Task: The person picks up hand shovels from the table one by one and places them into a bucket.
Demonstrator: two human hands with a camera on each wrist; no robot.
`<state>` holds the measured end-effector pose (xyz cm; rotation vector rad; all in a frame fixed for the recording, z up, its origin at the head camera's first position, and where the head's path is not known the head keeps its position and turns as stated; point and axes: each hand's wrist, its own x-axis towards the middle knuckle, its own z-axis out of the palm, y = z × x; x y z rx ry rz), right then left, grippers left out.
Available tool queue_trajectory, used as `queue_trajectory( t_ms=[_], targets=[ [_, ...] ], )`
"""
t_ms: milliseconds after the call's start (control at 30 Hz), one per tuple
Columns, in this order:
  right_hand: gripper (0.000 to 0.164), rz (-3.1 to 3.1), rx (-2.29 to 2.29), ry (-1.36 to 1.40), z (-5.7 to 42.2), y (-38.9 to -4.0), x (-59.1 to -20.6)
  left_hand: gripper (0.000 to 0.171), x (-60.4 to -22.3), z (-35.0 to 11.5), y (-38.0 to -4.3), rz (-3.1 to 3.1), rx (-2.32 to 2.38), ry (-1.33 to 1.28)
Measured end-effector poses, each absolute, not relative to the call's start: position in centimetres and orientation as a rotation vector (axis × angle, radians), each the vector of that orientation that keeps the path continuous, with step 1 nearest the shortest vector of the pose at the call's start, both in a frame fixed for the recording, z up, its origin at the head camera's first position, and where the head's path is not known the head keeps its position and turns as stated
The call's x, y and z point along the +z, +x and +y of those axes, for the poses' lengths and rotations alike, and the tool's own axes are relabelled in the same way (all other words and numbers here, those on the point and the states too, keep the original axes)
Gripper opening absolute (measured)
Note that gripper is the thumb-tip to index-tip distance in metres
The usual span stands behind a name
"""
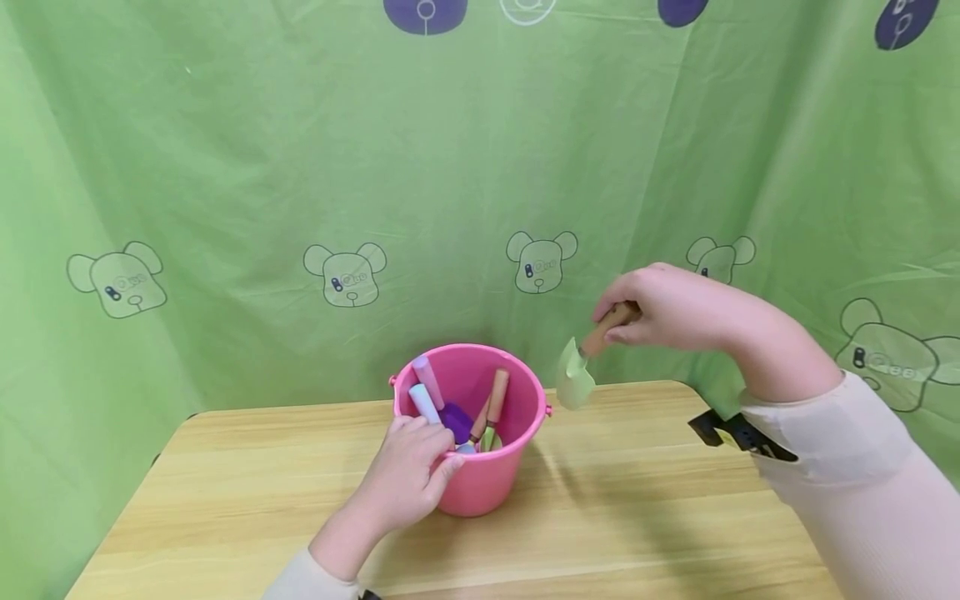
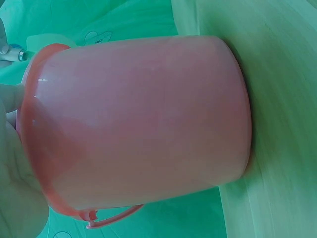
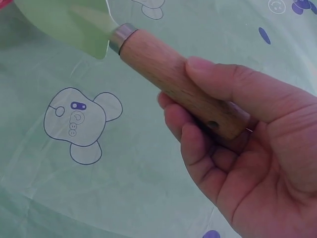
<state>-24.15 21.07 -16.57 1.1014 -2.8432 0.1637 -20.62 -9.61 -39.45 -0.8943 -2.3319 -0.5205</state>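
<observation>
A pink bucket point(image 1: 480, 487) stands upright on the wooden table. My left hand point(image 1: 408, 471) grips its near rim, thumb outside and fingers over the edge; the left wrist view shows the bucket wall point(image 2: 143, 119) close up. Up to the right of the bucket, my right hand point(image 1: 667, 308) holds a small hand trowel point(image 1: 574, 383) by its wooden handle point(image 3: 158, 64), the pale green blade tilted downward. Inside the bucket lean wooden-handled tools point(image 1: 498, 396), a lilac handle point(image 1: 428, 383), a light blue handle point(image 1: 423, 403) and a purple piece point(image 1: 454, 423). Their lower ends are partly hidden.
The wooden table point(image 1: 247, 500) extends to both sides of the bucket. Behind it hangs a green curtain point(image 1: 450, 167) printed with bear heads. A pink bail handle point(image 2: 116, 217) hangs at the bucket's side. A black strap device point(image 1: 742, 435) sits on the right wrist.
</observation>
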Motion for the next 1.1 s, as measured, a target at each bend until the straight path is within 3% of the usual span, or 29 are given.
queue_trajectory(
  t_ms=[1100],
  targets=[
    [0.018,-2.780,0.313,1.200,17.1,-25.0,-18.7,0.020,-39.2,-9.6,-20.5,-2.338,-0.540,-0.889]
  ],
)
